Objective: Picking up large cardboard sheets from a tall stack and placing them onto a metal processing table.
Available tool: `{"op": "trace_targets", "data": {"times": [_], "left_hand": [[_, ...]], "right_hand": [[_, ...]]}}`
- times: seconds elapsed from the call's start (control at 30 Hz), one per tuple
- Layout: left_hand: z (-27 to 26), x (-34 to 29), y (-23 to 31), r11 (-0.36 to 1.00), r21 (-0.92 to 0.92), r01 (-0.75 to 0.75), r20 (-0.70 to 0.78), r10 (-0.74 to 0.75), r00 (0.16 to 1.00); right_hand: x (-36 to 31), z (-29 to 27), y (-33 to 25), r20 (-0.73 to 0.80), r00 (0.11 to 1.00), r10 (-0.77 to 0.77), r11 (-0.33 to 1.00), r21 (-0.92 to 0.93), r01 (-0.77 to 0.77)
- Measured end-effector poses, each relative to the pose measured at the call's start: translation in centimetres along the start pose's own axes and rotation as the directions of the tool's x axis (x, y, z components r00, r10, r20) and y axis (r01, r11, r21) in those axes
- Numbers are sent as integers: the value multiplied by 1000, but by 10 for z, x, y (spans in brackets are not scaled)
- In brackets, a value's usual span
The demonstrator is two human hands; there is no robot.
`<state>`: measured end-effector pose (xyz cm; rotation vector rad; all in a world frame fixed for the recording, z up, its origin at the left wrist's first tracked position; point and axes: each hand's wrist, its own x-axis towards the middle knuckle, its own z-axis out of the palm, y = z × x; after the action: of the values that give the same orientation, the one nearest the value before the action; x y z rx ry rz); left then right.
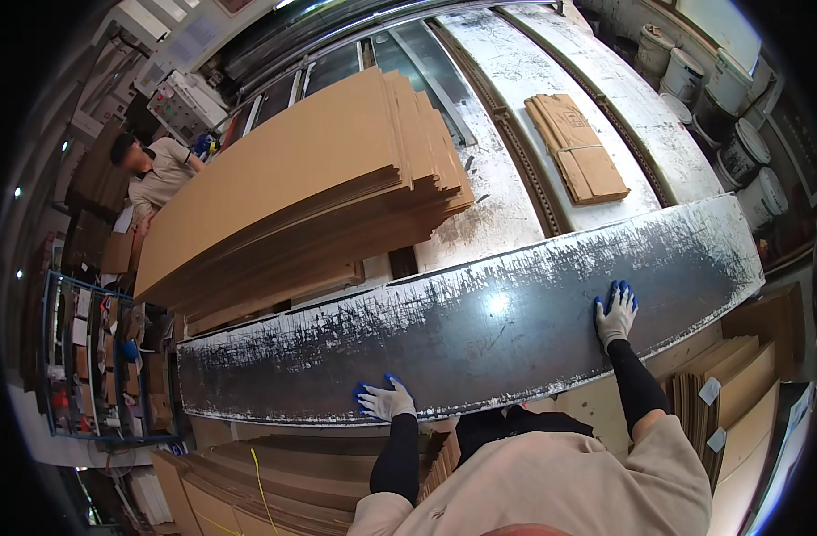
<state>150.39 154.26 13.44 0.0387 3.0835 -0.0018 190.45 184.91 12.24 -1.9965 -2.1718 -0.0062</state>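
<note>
My left hand, in a white glove with blue fingertips, lies with its fingers spread at the near edge of a long dark worktable whose white paint is worn off. Farther right, my right hand, gloved the same way, rests flat on the same surface, fingers pointing away from me. Neither hand holds anything. Beyond the worktable, to the left, a tall stack of brown cardboard sheets rises on the machine bed. A tied bundle of folded cardboard lies on the white bed at the far right.
Another person stands at the stack's far left end. A blue-framed rack is at the left. White buckets line the right wall. Cardboard sheets lean at my right and lie below the table's near edge.
</note>
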Motion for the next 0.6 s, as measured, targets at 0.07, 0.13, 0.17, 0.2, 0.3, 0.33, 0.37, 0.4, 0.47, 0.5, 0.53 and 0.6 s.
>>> {"op": "trace_targets", "data": {"times": [0.07,0.13,0.17,0.2,0.3,0.33,0.37,0.4,0.47,0.5,0.53,0.6], "left_hand": [[1,1,-1,1000,-17,-1,1,1,1000],[1,1,0,1000,-20,-3,-2,3,1000],[0,0,0,1000,-20,0,3,0,1000],[-1,1,1,1000,-20,2,8,-2,1000],[-1,0,0,1000,-21,-1,3,1,1000],[0,0,0,1000,-21,-3,-1,3,1000],[0,0,-1,1000,-20,-5,-3,5,1000],[1,0,-1,1000,-19,-7,-4,6,1000],[0,0,-1,1000,-18,-7,0,7,1000],[-2,0,0,1000,-19,-6,5,6,1000],[-2,-1,1,1000,-19,-5,10,5,1000],[-1,0,0,1000,-18,-7,7,7,1000]], "right_hand": [[0,1,0,-7,1000,1,1000,-2,-1],[0,0,0,-11,1000,2,1000,-3,-2],[0,0,0,-10,1000,1,1000,-5,-1],[0,1,1,-10,1000,1,1000,-6,-1],[0,1,0,-9,1000,0,1000,-5,0],[0,1,0,-7,1000,-1,1000,-5,1],[0,0,0,-4,1000,-1,1000,-5,1],[0,0,0,-8,1000,-2,1000,-5,2],[0,2,0,-14,1000,-2,1000,-6,2],[0,2,1,-17,1000,-2,1000,-7,2],[0,3,2,-20,1000,-2,1000,-7,2],[0,2,1,-22,1000,-5,1000,-8,5]]}}
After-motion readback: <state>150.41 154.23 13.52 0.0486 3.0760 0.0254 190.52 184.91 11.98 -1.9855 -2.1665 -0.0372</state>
